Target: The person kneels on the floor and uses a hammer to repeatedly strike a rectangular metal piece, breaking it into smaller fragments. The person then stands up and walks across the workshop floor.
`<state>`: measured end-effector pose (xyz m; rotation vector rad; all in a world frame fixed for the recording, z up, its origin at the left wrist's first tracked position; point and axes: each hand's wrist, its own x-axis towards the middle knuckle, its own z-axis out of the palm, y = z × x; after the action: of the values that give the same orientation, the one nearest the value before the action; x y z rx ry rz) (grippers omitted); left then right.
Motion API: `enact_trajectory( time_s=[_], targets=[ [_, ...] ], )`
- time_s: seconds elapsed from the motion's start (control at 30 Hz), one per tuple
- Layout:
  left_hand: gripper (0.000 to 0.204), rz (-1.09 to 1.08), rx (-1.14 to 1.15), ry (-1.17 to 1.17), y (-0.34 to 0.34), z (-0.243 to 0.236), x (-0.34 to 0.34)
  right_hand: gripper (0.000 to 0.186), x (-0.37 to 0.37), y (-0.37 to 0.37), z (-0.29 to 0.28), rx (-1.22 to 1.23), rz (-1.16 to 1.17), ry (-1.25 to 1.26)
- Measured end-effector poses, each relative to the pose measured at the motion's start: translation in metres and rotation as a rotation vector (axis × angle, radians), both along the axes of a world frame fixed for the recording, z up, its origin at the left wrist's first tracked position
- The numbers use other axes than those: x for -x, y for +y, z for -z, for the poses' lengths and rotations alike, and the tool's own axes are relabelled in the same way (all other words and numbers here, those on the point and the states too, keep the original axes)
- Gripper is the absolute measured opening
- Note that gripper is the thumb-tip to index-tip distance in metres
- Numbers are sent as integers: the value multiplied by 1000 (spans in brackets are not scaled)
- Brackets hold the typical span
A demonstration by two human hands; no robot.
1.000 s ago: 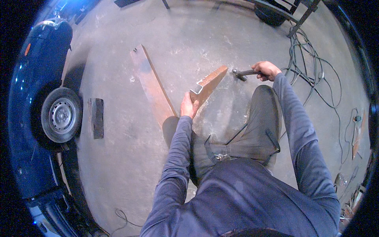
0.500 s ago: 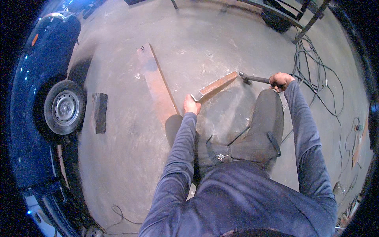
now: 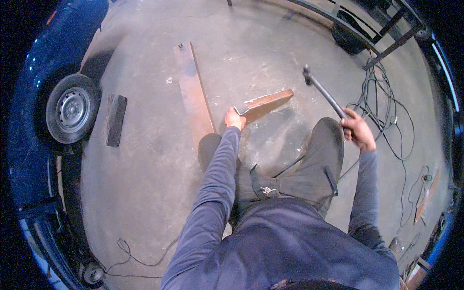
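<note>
My left hand (image 3: pixel 234 119) is closed round the near end of a short rusty steel channel piece (image 3: pixel 269 104), which points away to the right and has a notched, bright cut edge by my fingers. In my right hand (image 3: pixel 356 129) is a hammer (image 3: pixel 326 92), gripped by its handle. Its head is raised to the upper left, apart from the steel piece. A longer rusty steel bar (image 3: pixel 195 92) lies on the floor left of my left hand, its near end beside my knee.
A dark blue car with a front wheel (image 3: pixel 73 110) stands at the left, a dark block (image 3: pixel 116 120) beside it. Tangled cables (image 3: pixel 382 99) lie at the right under a metal frame (image 3: pixel 394 38). A thin cord (image 3: pixel 126 251) loops across the floor at lower left.
The hammer has swung up and away from the end of the steel piece as my right hand drew back toward me. My left hand keeps its hold; the view has shifted slightly.
</note>
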<state>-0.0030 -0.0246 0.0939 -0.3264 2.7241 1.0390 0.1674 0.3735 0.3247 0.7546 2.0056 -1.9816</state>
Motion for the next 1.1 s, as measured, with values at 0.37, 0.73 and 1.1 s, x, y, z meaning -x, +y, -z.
enact_trajectory(
  time_s=[0.37, 0.73, 1.1],
  targets=[
    [43, 18, 50, -17, 10, -14, -11, 46, 43, -135, 63, -395, -350, 58],
    [77, 245, -53, -32, -11, -23, -14, 40, 16, -177, 88, -400, -451, -107],
    [109, 394, -21, -49, -8, -94, 8, 43, 16, -176, 99, -415, -431, -155]
  ],
)
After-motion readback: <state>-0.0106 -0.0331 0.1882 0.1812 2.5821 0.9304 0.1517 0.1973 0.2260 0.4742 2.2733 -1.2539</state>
